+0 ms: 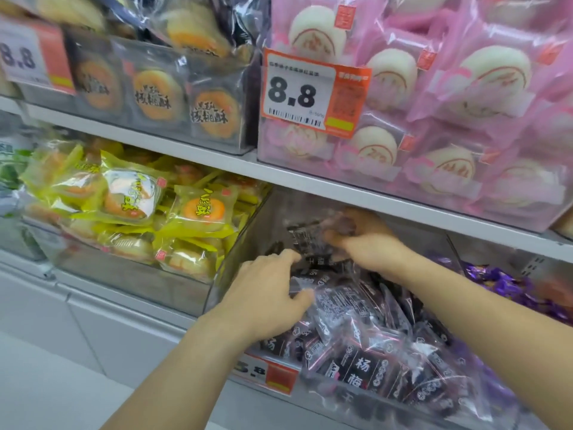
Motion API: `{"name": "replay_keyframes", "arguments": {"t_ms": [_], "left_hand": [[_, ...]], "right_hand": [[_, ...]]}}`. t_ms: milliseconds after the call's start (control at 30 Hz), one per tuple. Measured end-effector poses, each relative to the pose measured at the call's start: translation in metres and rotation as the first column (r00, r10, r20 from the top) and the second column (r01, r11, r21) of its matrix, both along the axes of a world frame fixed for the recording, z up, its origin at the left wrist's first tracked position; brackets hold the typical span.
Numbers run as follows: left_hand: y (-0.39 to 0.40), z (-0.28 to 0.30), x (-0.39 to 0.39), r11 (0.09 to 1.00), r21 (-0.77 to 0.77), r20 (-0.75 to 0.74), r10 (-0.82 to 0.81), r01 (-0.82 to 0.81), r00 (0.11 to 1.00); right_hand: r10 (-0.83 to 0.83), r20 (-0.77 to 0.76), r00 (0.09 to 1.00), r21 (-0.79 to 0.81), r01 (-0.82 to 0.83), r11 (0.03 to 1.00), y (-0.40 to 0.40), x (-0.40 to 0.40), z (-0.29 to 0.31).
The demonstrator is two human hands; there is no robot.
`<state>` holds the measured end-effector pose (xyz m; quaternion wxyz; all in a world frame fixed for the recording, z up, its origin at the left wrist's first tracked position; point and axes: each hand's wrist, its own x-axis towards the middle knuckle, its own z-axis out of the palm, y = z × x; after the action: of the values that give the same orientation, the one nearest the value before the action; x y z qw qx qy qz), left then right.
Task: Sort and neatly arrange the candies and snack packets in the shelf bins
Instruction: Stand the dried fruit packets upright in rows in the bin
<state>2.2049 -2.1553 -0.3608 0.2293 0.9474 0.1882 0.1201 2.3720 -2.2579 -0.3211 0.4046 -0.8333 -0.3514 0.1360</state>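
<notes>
While the yellow packets (pixel 136 209) and pink packets (pixel 434 125) sit in their own bins, the dark packets (pixel 369 352) in the lower clear bin (pixel 248 243) lie jumbled at all angles, so I judge the tidying of this bin barely begun. Both hands are in it. The left hand (pixel 266 293) rests with spread, lightly bent fingers on the heap, thumb against one packet. The right hand (pixel 369 243) reaches to the back and seems to pinch a packet (pixel 305 240), though blur makes that grip uncertain. Purple candies (pixel 508 287) lie in the next bin, cut off at the edge.
</notes>
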Motion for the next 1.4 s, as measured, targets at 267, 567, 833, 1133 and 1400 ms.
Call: {"name": "replay_keyframes", "arguments": {"t_ms": [267,567,833,1133,1400], "left_hand": [[-0.024,0.051,-0.048,0.716,-0.675,0.316,0.495,-0.174,0.809],[-0.012,0.047,-0.072,0.212,-0.977,0.137,0.526,0.026,0.839],[-0.024,0.046,-0.067,0.370,-0.929,0.216,0.513,0.013,0.831],[-0.024,0.042,-0.069,0.332,-0.941,0.160,0.614,-0.068,0.773],[-0.030,0.045,-0.067,0.250,-0.968,0.161,0.582,0.013,0.797]], "right_hand": [[0.466,-0.061,0.882,0.391,-0.409,0.825,-0.046,-0.050,0.018],[0.618,-0.065,0.783,0.072,-0.614,0.786,-0.021,-0.028,0.017],[0.133,0.111,0.985,-0.332,-0.089,0.939,0.074,0.007,-0.010],[-0.059,-0.083,0.995,-0.306,0.031,0.952,0.080,0.000,-0.012],[-0.025,-0.762,0.647,0.270,0.353,0.896,0.011,-0.005,-0.002]]}}
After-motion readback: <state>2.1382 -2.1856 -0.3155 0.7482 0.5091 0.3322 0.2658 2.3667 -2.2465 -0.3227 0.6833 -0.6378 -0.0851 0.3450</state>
